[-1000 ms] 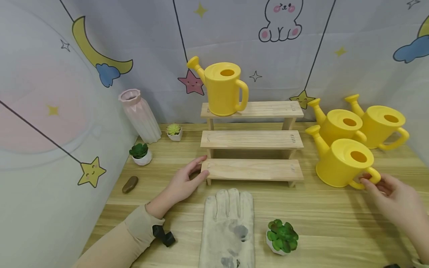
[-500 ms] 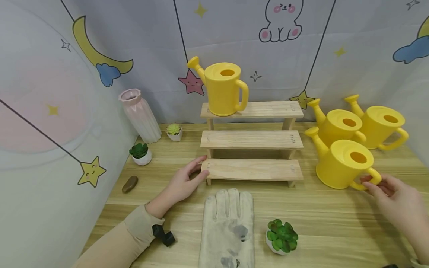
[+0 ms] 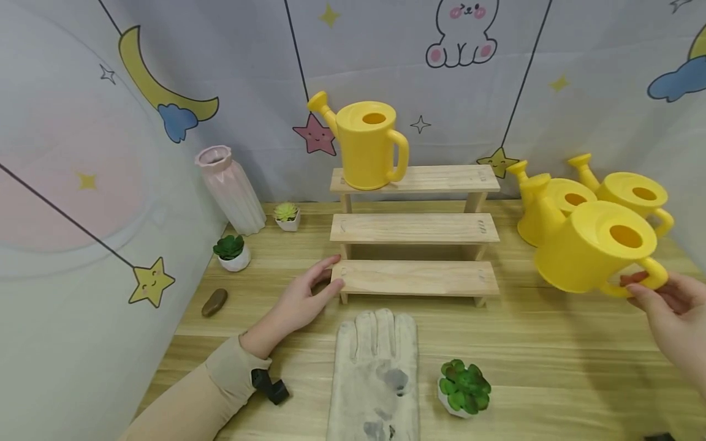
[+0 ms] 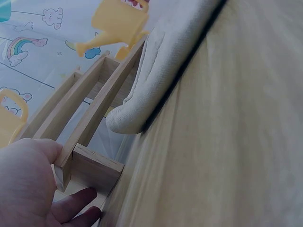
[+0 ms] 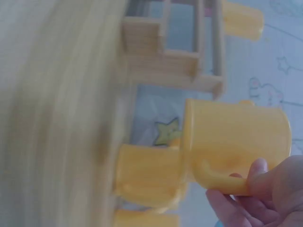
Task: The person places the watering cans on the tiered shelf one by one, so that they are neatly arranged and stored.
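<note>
My right hand (image 3: 675, 318) grips the handle of a yellow watering can (image 3: 595, 245), thumb on the near side. The can is lifted off the table, its spout pointing up and left. Behind it stand two more yellow watering cans, one (image 3: 573, 199) partly hidden by the raised can and another (image 3: 634, 190) farther right. My left hand (image 3: 300, 300) holds the left end of the lowest step of a three-tier wooden stand (image 3: 413, 278); in the left wrist view its thumb lies on the board and fingers reach beneath. Another watering can (image 3: 366, 147) sits on the top tier's left end.
A cream glove (image 3: 377, 380) lies in front of the stand, beside a potted succulent (image 3: 464, 389). Left of the stand are a pink-white vase (image 3: 231, 190), two small potted plants (image 3: 233, 252) and a brown stone (image 3: 214, 302). A printed cloth (image 3: 220, 49) hangs behind.
The watering can in my right hand has risen off the table and moved right, and now overlaps the cans behind it. My left hand stays on the stand.
</note>
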`<state>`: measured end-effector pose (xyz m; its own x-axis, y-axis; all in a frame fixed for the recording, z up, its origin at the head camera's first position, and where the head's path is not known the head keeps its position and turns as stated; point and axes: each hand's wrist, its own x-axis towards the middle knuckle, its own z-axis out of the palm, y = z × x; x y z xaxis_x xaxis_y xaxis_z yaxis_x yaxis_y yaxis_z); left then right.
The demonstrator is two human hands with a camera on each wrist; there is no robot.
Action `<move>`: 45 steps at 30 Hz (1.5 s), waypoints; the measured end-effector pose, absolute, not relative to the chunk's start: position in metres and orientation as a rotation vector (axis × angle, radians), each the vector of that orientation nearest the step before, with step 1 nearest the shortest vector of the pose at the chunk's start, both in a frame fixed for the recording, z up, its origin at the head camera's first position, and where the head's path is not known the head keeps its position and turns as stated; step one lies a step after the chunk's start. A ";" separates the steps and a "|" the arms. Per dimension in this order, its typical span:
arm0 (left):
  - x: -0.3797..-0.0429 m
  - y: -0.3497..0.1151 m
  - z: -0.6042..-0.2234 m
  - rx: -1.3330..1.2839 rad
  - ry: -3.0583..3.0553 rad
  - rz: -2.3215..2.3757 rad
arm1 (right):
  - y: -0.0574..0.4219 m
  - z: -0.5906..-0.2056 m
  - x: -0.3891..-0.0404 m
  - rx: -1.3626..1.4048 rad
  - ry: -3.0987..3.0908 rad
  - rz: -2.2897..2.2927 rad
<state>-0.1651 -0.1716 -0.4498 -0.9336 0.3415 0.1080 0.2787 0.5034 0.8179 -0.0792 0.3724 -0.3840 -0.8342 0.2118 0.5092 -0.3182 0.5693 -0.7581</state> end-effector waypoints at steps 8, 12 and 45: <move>-0.166 -0.171 -0.449 0.553 2.657 1.445 | 0.356 -0.344 -0.093 0.113 -2.211 1.283; -0.166 -0.172 -0.449 0.540 2.660 1.435 | 0.343 -0.325 -0.107 0.156 -2.246 1.254; -0.164 -0.171 -0.449 0.547 2.656 1.452 | 0.262 -0.260 -0.225 -0.106 -2.784 1.039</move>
<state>-0.1645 -0.1705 -0.4495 -0.9345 0.3381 0.1108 0.2758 0.4917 0.8259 -0.2255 0.2620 -0.2603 -0.9834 0.1247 0.1322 0.0076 0.7551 -0.6555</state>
